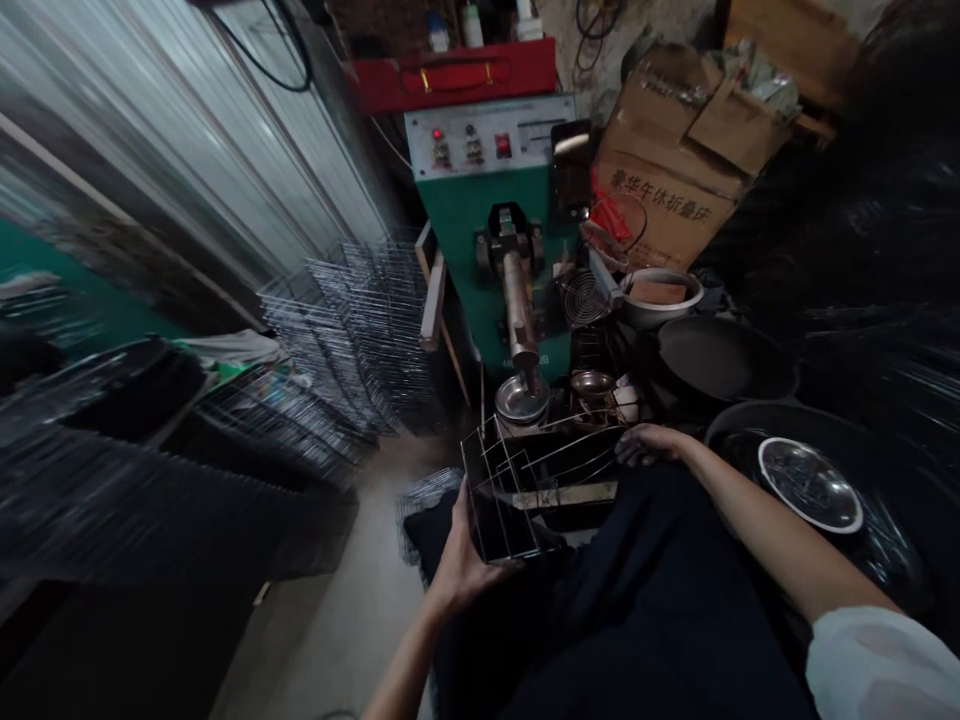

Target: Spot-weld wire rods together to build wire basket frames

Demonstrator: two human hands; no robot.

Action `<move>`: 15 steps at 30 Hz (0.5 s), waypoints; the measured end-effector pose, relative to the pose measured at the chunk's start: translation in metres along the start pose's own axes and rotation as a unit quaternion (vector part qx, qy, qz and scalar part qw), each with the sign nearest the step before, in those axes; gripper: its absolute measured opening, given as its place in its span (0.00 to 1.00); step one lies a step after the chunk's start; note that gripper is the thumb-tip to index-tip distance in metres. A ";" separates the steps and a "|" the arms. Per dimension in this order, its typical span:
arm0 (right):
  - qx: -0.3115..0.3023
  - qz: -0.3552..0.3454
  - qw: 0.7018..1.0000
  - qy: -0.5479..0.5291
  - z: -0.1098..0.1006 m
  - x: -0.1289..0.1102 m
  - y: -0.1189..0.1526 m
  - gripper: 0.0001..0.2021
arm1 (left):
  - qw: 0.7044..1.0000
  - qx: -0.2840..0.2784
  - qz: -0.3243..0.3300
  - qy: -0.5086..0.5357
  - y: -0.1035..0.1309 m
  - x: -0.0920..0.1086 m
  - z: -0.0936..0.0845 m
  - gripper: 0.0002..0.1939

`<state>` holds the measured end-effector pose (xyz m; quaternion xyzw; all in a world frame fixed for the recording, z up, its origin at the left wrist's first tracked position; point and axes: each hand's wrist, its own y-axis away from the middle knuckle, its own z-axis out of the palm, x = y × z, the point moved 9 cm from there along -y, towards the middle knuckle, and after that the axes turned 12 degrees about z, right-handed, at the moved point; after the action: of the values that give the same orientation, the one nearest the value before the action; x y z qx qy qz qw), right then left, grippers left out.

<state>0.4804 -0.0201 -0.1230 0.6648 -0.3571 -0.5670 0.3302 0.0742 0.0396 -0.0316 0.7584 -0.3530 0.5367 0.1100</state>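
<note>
A thin metal wire rack [517, 556] is held low over my lap, in front of the machine. My left hand [469, 560] is closed around its left corner, with the thumb up along the side wire. My right hand [651, 443] has its fingers curled at the right end, where the long curved wires meet them; the fingertips are dark and partly hidden. Just beyond the rack, a steel rod arm [519, 310] of a green spot-welding machine [457, 230] points down. Below its tip sits a small metal bowl [523, 398].
Stacked wire grids [352, 330] stand left of the machine, with more dark wire racks [150, 490] farther left. On the right are a dark round pan [727, 358], a steel-rimmed bowl [810, 485] and a cardboard box [660, 190]. A red toolbox [457, 75] rests on the machine.
</note>
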 end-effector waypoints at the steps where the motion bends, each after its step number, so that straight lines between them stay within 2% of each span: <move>1: 0.019 -0.013 1.000 0.003 -0.006 -0.004 0.001 0.13 | 1.000 0.006 0.000 0.025 -0.002 0.003 0.001 0.71; 3: 0.061 -0.049 0.997 0.004 -0.017 -0.017 0.005 0.17 | 0.997 0.017 0.004 0.071 -0.008 0.008 0.004 0.69; 5: 0.081 -0.137 0.987 0.019 -0.021 -0.045 0.018 0.23 | 0.995 0.024 0.009 0.095 -0.012 0.011 0.007 0.69; 7: 0.062 -0.249 0.965 0.051 -0.011 -0.081 0.041 0.25 | 0.995 0.025 0.014 0.098 -0.018 0.011 0.012 0.69; 9: 0.028 -0.332 0.939 0.088 0.006 -0.113 0.064 0.26 | 0.996 0.025 0.023 0.084 -0.025 0.010 0.018 0.69; 11: 0.026 -0.364 0.925 0.108 0.018 -0.136 0.081 0.25 | 0.998 0.027 0.035 0.053 -0.034 0.010 0.022 0.70; 15: 0.132 -0.412 0.895 0.112 0.017 -0.171 0.102 0.27 | 0.998 0.042 0.053 -0.017 -0.054 0.008 0.024 0.71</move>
<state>0.4356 0.0714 0.0492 0.8489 -0.0835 -0.5217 0.0143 0.1283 0.0622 -0.0227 0.7513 -0.3720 0.5433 0.0435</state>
